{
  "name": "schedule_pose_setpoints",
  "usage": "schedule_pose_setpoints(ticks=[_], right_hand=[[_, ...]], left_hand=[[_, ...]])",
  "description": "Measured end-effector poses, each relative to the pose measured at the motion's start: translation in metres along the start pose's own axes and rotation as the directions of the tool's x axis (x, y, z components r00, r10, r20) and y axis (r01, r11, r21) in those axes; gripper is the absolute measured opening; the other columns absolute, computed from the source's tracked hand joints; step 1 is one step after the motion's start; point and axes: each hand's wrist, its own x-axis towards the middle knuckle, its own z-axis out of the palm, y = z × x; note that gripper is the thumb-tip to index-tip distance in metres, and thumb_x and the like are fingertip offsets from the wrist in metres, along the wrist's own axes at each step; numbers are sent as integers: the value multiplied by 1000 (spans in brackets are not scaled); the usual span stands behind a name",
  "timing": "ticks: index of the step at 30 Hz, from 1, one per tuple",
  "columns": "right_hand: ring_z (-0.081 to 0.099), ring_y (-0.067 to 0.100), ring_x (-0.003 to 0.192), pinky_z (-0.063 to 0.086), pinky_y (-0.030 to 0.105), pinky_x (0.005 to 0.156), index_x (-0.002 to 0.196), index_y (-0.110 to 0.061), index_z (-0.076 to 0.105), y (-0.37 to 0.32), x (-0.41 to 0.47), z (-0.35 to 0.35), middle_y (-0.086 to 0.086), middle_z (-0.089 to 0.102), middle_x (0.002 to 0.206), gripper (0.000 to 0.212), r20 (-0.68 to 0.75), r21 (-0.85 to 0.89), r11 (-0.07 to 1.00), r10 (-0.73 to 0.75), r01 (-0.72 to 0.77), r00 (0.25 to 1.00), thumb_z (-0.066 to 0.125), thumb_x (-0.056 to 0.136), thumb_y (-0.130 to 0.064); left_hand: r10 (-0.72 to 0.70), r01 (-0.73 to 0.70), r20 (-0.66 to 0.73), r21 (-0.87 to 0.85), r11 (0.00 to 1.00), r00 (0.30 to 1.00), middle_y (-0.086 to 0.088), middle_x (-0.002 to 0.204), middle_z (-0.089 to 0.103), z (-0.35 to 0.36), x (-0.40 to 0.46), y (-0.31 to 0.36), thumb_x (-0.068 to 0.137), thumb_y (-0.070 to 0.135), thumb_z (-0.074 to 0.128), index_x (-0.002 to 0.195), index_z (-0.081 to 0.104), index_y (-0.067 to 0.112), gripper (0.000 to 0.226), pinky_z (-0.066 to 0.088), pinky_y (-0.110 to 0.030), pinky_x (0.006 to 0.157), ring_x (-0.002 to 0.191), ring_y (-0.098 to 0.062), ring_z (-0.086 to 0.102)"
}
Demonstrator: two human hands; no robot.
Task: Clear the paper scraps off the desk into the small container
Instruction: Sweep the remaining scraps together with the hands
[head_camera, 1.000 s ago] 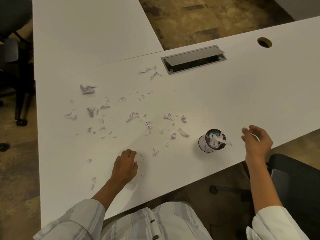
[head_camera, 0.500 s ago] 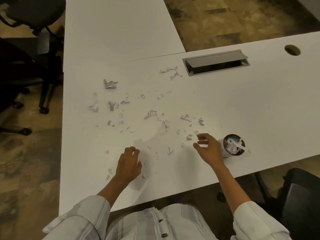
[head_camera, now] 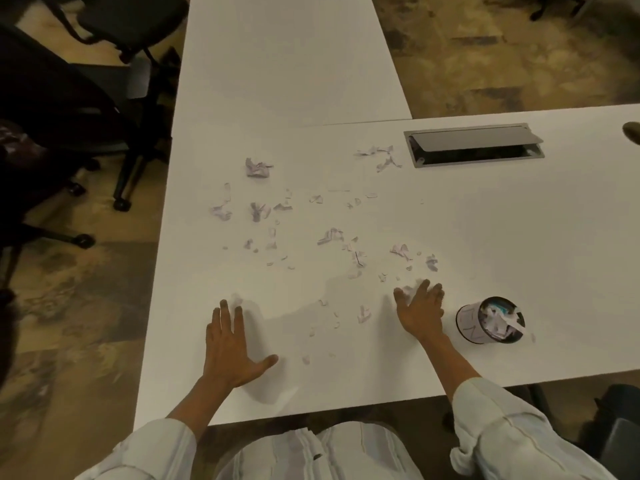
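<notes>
Several torn paper scraps (head_camera: 330,236) lie scattered over the middle of the white desk (head_camera: 519,237), with a larger crumpled piece (head_camera: 257,167) at the far left. The small round container (head_camera: 489,319) stands near the front edge on the right, holding scraps. My left hand (head_camera: 230,348) lies flat on the desk, fingers spread, holding nothing. My right hand (head_camera: 420,311) rests just left of the container, fingers apart, with a scrap (head_camera: 409,291) at its fingertips; it grips nothing that I can see.
A grey cable hatch (head_camera: 472,148) is set in the desk at the back right, and a round cable hole (head_camera: 632,130) sits at the right edge. Black office chairs (head_camera: 69,98) stand to the left. A second white desk (head_camera: 284,57) joins at the back.
My left hand has opened flat and slid left. My right hand came from right of the container to its left and spread over the scraps. The view has shifted left.
</notes>
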Motion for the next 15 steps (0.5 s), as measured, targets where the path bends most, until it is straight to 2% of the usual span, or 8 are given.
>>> schedule_pose_setpoints(ticks=[3, 6, 10, 12, 15], right_hand=[[-6, 36, 148, 12, 59, 116, 152, -1, 4, -14, -10, 23, 25, -3, 159, 88, -8, -35, 998, -54, 54, 998, 37, 94, -59], [-7, 32, 149, 9, 55, 118, 152, -2, 2, -33, -27, 49, 21, -5, 161, 88, 45, -97, 979, -177, 180, 983, 33, 95, -61], [-12, 21, 149, 2, 48, 120, 154, -11, -1, -53, -42, 66, 9, -9, 162, 86, 138, -59, 906, -409, 420, 902, 31, 95, -63], [-8, 20, 149, 2, 45, 119, 155, -13, 5, -59, -34, 59, 7, -5, 163, 82, 72, -30, 883, -466, 469, 882, 35, 95, -60], [-1, 29, 149, 5, 49, 120, 153, -6, 15, -60, -2, 32, 17, 1, 162, 80, -82, 12, 934, -356, 358, 931, 46, 95, -51]], left_hand=[[-14, 15, 41, -40, 999, 999, -15, 156, -28, 7, 1, 5, 49, 98, 36, 149, -18, 12, 142, 3, -54, 120, 146, -35, -19], [-6, 11, 80, -70, 998, 997, -12, 151, -38, 13, 2, 12, 50, 98, 38, 142, -32, 14, 143, 1, -53, 120, 144, -33, -25], [14, -6, 79, -95, 995, 997, -11, 151, -38, 12, 11, 23, 54, 95, 38, 138, -37, 17, 138, 0, -51, 121, 144, -31, -27], [26, -20, 67, -92, 996, 997, -12, 153, -35, 6, 20, 25, 56, 94, 39, 143, -31, 16, 136, 0, -51, 121, 144, -30, -27], [33, -28, 51, -84, 996, 998, -14, 154, -32, -9, 38, 20, 60, 91, 40, 146, -25, 14, 133, 0, -51, 121, 144, -32, -25]])
